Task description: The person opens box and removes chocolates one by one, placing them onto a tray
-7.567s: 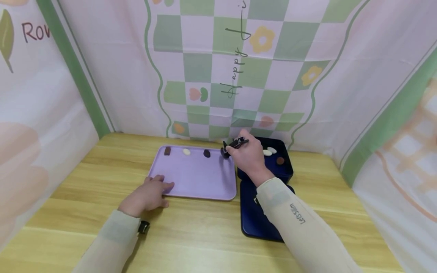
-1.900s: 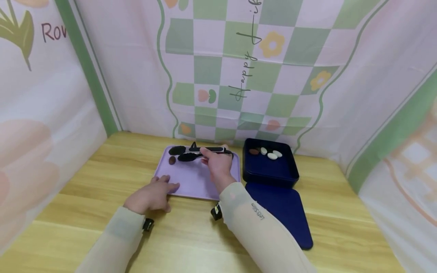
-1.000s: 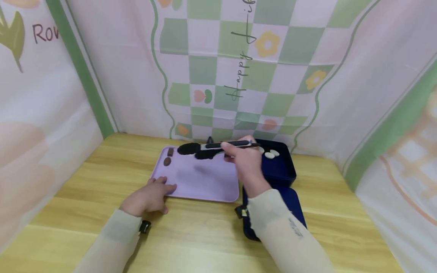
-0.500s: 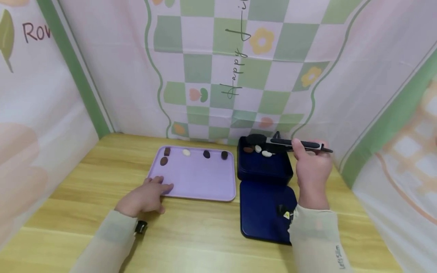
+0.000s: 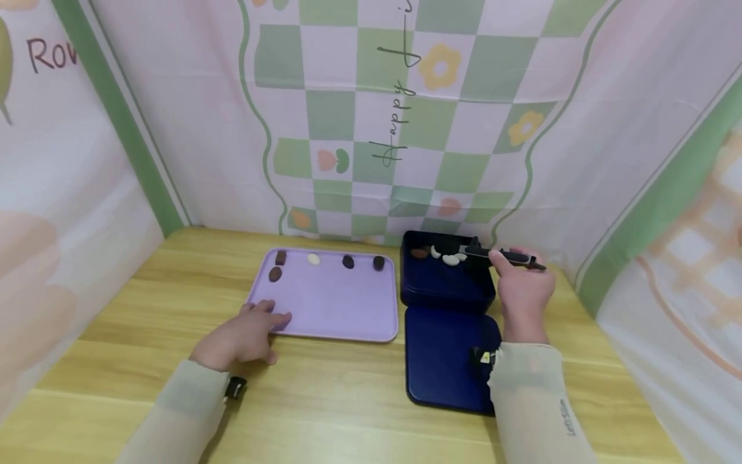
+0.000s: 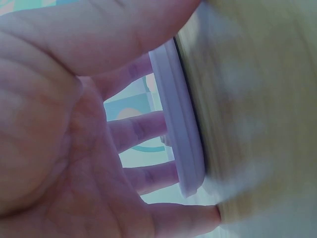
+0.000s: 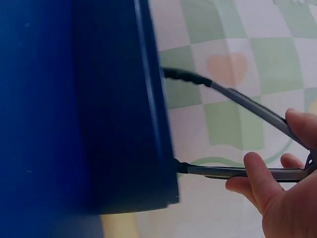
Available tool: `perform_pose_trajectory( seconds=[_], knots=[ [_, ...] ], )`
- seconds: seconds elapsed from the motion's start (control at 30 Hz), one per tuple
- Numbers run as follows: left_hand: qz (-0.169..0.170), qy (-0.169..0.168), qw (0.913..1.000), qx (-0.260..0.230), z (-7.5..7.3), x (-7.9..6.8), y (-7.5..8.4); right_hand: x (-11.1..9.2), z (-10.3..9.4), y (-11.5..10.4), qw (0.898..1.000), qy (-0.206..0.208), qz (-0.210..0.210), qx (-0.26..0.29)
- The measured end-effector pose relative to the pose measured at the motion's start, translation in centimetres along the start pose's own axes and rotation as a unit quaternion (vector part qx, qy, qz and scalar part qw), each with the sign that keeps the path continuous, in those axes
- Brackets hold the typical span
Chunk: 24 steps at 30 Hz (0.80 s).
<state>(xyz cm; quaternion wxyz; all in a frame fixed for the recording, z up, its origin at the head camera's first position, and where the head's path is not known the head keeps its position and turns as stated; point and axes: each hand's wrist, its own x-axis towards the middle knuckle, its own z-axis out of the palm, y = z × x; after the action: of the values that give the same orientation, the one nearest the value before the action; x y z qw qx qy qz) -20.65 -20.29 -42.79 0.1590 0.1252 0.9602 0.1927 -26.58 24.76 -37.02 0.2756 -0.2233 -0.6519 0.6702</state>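
Two beige sleeves (image 5: 539, 393) reach over the near edge of a wooden desk (image 5: 324, 412). A flat navy lid (image 5: 440, 354) lies partly hidden by the right one. The left hand (image 5: 240, 335) rests spread fingers on the near left corner of a lilac tray (image 5: 336, 303), its grip apart. The right hand (image 5: 526, 290) has its grip closed around black-and-silver tongs (image 5: 504, 255). Their arms stand apart, heads inside a navy box (image 5: 446, 290) near white pieces (image 5: 450, 260); whether they touch any cannot be told. A brown piece (image 5: 418, 254) sits toward the box's far left corner. Near the tray's far left corner, a brown oval (image 5: 275, 274) lies just nearer than a brown square (image 5: 281, 258); rightward along the far edge come a white oval (image 5: 313, 258) and two dark ovals (image 5: 348, 261).
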Motion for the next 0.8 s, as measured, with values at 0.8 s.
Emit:
perform_pose_trajectory(
  seconds=[0.8],
  knots=[
    [0.001,-0.005,1.0,-0.002,-0.1,-0.3,0.1,-0.1,0.9,1.4,0.999,-0.029,-0.009,0.036]
  ],
)
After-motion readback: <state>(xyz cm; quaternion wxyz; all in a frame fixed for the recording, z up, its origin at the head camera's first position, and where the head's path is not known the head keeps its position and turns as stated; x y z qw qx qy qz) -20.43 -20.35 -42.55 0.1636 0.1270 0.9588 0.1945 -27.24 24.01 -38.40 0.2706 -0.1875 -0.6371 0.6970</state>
